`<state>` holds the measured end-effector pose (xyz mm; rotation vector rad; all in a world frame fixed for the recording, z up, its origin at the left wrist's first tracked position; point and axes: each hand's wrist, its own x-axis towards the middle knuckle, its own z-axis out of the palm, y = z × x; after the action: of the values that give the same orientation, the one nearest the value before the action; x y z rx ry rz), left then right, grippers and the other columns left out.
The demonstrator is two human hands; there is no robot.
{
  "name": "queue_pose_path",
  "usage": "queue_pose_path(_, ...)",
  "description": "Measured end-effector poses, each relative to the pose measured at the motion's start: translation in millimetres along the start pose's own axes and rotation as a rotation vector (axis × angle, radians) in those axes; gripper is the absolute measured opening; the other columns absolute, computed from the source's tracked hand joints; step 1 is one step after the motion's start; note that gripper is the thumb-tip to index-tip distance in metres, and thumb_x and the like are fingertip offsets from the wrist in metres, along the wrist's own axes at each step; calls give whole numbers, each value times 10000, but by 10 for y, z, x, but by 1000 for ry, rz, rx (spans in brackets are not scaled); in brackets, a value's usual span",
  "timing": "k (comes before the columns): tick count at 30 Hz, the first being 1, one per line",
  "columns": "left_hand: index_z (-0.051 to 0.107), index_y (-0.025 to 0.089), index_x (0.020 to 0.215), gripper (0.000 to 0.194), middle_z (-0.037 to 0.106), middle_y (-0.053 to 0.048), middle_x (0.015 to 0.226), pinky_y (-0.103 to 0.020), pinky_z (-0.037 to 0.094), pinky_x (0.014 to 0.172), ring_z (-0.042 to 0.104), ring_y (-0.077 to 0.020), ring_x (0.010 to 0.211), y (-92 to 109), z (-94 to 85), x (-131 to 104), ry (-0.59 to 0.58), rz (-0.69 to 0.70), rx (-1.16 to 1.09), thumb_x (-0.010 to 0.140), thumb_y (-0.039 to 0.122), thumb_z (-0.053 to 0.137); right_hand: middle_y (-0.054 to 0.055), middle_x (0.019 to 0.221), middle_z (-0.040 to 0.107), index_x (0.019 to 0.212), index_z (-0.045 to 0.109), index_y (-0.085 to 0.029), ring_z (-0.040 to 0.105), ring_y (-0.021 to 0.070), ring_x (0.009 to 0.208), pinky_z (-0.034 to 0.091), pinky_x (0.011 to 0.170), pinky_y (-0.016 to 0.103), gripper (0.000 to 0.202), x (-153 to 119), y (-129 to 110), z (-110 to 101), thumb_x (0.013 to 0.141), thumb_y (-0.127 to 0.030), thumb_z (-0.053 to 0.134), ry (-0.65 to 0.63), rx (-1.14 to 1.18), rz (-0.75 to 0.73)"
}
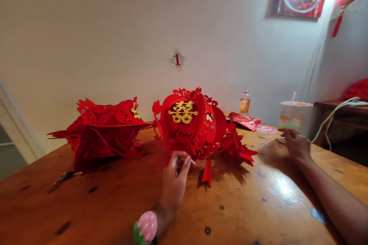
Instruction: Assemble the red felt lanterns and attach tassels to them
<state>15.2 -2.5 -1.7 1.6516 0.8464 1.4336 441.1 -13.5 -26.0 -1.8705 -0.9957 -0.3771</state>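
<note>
A red felt lantern (179,124) with a gold double-happiness character and the word "Love" stands mid-table. My left hand (175,178), with a strawberry ornament at its wrist, is closed in a pinch just below the lantern's front lower edge. A small pale tip shows at its fingers; what they hold, I cannot make out. My right hand (297,146) is out to the right, fingers bunched, in front of a plastic cup (296,111) with a straw. Close by it lies a scatter of small clear or shiny pieces (265,146), too blurred to name.
A second red lantern (106,134) rests at the left, with keys or a similar dark metal thing (65,177) before it. Red felt pieces (237,147), a red packet (244,120) and an orange-labelled bottle (245,103) lie or stand right of the middle. The wall is behind.
</note>
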Motion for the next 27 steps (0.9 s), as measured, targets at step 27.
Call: queue_pose_path(27,450,175,1292,559,395,-89,1390,-384,260,1091,354,-219,1285,-226,-186,254,-129,105,370,737,188,521,-2,755,579,1202,545,-283,485,96,621,365,489,188,450,-1384,-2197,66,762,-357,603,-987,1050,211)
